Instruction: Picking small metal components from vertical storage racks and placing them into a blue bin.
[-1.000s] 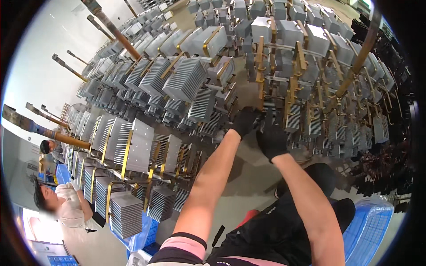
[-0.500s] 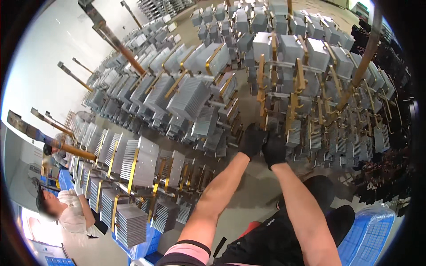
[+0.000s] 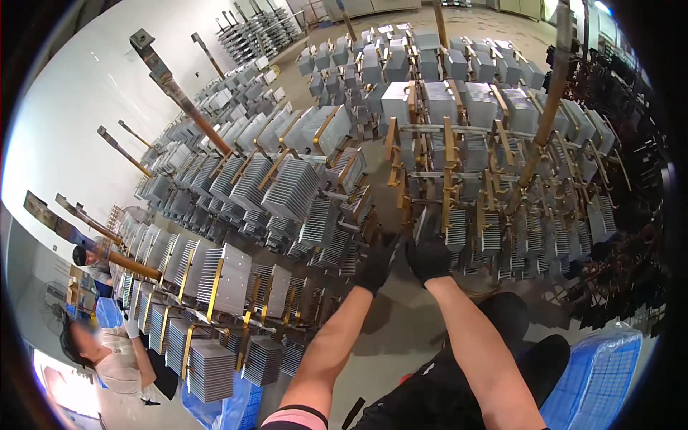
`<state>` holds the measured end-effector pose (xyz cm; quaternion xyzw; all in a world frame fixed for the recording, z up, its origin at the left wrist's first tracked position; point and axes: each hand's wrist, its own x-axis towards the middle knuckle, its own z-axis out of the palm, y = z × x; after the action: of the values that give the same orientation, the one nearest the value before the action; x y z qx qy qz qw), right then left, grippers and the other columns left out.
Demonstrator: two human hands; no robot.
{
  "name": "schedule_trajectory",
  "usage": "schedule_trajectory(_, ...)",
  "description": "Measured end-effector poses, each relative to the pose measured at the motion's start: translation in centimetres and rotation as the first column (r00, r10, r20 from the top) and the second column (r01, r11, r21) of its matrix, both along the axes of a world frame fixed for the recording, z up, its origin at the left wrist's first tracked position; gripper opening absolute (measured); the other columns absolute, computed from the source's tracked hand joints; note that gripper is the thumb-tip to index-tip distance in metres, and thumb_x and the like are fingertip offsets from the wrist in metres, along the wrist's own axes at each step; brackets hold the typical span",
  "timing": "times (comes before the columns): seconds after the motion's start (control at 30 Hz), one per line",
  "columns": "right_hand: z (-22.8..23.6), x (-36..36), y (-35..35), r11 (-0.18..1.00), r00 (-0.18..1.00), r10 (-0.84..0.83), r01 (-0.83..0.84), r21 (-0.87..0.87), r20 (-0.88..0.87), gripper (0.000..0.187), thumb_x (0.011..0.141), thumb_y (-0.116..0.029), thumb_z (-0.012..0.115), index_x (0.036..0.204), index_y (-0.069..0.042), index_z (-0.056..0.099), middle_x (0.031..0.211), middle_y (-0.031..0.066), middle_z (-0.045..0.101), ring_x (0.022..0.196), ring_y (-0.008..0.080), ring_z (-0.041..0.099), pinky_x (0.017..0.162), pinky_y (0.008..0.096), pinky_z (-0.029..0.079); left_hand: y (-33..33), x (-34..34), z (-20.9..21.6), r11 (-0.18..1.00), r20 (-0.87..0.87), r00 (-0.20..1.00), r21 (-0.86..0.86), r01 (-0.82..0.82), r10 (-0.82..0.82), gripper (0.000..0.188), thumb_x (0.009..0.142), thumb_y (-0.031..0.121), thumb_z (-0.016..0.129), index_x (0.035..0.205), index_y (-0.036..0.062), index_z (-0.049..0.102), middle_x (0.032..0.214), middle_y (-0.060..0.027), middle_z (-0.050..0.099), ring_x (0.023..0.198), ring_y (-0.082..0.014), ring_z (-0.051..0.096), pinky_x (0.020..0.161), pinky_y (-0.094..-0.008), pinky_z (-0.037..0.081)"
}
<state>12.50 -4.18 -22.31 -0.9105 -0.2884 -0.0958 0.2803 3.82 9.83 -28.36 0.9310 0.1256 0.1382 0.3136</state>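
I see the black-gloved left hand (image 3: 376,265) and the black-gloved right hand (image 3: 428,259) near each other just below the middle of the frame, but I cannot tell how far open either grip is or whether it has hold of anything. Right above the right hand I have a flat grey part (image 3: 428,221), with a grey finned block (image 3: 456,231) hanging beside it below a brass-coloured bar (image 3: 449,150). A person in a light top (image 3: 123,367) stands at the lower left, and a blue crate (image 3: 600,374) sits at the lower right.
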Motion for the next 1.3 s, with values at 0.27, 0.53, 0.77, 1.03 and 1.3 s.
schedule_trajectory(0.27, 7.7, -6.4, -4.2, 0.971, 0.975, 0.188, -0.203, -0.129, -0.115, 0.086, 0.084, -0.035, 0.064, 0.147, 0.009, 0.026, 0.082, 0.0252, 0.065, 0.074, 0.0382, 0.066, 0.061, 0.0483, 0.053, -6.1, -12.0, 1.2, 0.825, 0.213, 0.963, -0.566, -0.015, 0.164, 0.045, 0.104, 0.028, 0.044, 0.143, 0.0049, 0.042, 0.137, -0.0161, 0.051, 0.125, -0.0292, 0.05, 0.106, -0.0424, 0.039)
schedule_trajectory(0.53, 14.5, -10.6, -18.8, 0.831, 0.878, 0.461, -0.375, 0.412, -0.13, 0.084, 0.084, -0.034, 0.067, 0.149, 0.003, 0.029, 0.097, 0.0241, 0.065, 0.082, 0.0359, 0.067, 0.07, 0.0462, 0.052, -16.4, -8.3, 16.7, 0.136, 0.443, 0.869, -0.896, 0.422, 0.22, 0.051, 0.105, 0.042, 0.04, 0.141, 0.0061, 0.043, 0.135, -0.0127, 0.054, 0.124, -0.0273, 0.051, 0.107, -0.0419, 0.039)
schedule_trajectory(0.77, 21.2, -10.6, -30.4, 0.841, 0.95, 0.313, -0.279, 0.463, 0.005, 0.08, 0.082, -0.027, 0.072, 0.146, 0.003, 0.034, 0.112, 0.0233, 0.06, 0.093, 0.0395, 0.062, 0.077, 0.0449, 0.049, -28.1, -5.6, 22.3, 0.307, 0.502, 0.863, -0.813, 0.495, -0.064, 0.067, 0.102, 0.053, 0.036, 0.142, -0.0001, 0.039, 0.139, -0.0178, 0.049, 0.13, -0.0293, 0.046, 0.111, -0.043, 0.035)
schedule_trajectory(1.03, 26.0, -10.4, -54.1, 0.946, 0.976, -0.214, 0.217, 0.241, -0.036, 0.071, 0.083, -0.029, 0.078, 0.139, -0.002, 0.045, 0.125, 0.0207, 0.06, 0.104, 0.0323, 0.063, 0.089, 0.0425, 0.05, -34.5, -1.1, 22.4, 0.616, 0.607, 0.696, -0.392, 0.683, -0.384, 0.065, 0.101, 0.05, 0.043, 0.141, -0.0009, 0.042, 0.14, -0.0172, 0.049, 0.13, -0.0314, 0.046, 0.113, -0.0431, 0.033)
schedule_trajectory(1.3, 4.8, -5.2, -71.9, 0.695, 0.716, -0.697, 0.662, -0.282, -0.038, 0.066, 0.077, -0.027, 0.076, 0.135, -0.01, 0.049, 0.122, 0.0222, 0.059, 0.109, 0.0406, 0.059, 0.091, 0.0487, 0.049, -27.0, -1.2, 16.2, 0.913, 0.093, 0.911, 0.116, 0.391, -0.402, 0.049, 0.098, 0.033, 0.056, 0.133, -0.0013, 0.051, 0.134, -0.0186, 0.054, 0.127, -0.0308, 0.05, 0.11, -0.0429, 0.037)
